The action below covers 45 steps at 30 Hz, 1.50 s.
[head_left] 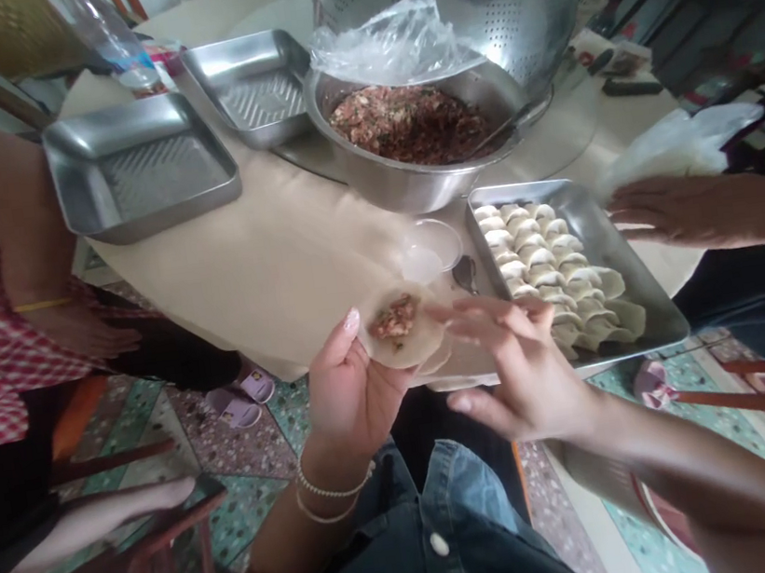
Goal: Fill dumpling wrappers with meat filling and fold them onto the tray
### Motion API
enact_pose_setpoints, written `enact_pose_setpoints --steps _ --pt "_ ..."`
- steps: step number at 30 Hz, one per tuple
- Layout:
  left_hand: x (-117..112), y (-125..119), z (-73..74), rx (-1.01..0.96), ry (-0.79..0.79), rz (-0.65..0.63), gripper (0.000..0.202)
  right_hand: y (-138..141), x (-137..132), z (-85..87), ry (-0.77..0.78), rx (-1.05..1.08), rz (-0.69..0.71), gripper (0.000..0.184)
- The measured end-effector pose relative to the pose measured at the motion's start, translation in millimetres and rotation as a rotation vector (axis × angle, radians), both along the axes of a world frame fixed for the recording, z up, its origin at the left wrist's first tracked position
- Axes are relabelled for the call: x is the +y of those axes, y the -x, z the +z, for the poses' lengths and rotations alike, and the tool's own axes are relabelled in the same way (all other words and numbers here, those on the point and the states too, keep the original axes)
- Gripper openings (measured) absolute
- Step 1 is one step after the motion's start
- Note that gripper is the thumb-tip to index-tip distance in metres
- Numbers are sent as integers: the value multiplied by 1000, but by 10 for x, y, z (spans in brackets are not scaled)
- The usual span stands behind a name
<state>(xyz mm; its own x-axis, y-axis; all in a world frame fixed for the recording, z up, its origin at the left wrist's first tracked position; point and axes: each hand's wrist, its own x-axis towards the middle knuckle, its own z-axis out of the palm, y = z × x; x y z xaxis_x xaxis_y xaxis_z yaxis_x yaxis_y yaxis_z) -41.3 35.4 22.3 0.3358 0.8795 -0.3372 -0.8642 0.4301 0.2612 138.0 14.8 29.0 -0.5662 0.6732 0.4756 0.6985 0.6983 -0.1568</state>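
On my left hand (pixel 359 379) rests a round dumpling wrapper (pixel 422 345), held between the thumb and the fingers beneath it. A lump of meat filling (pixel 393 318) lies on the wrapper. My right hand (pixel 516 363) is just right of the wrapper, its fingers spread and slightly blurred; whether a fingertip touches the wrapper's edge I cannot tell. Behind the wrapper stands a small clear bowl (pixel 434 244), with a dark spoon-like piece (pixel 465 274) beside it. More wrappers (pixel 448 381) lie at the table edge, partly covered by my hands.
Rows of folded dumplings (pixel 537 252) fill much of a metal tray (pixel 645 299) at right. A steel basin (pixel 403 180) of filling stands behind. Two more metal trays, one nearer (pixel 154 213) and one farther (pixel 256 134), sit at left. People stand on both sides.
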Motion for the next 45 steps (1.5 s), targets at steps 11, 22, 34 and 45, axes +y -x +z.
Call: enact_pose_setpoints --steps 11,22,34,45 --pt "-19 55 -7 74 49 114 44 -77 903 117 312 -165 -96 64" --pt "0 33 -9 7 -65 54 45 -139 401 203 59 -25 150 51" --pt "-43 157 -40 66 -38 26 47 -49 766 217 244 51 51 56" --pt "-140 282 -186 111 71 -150 50 -123 1101 44 323 -236 -87 83"
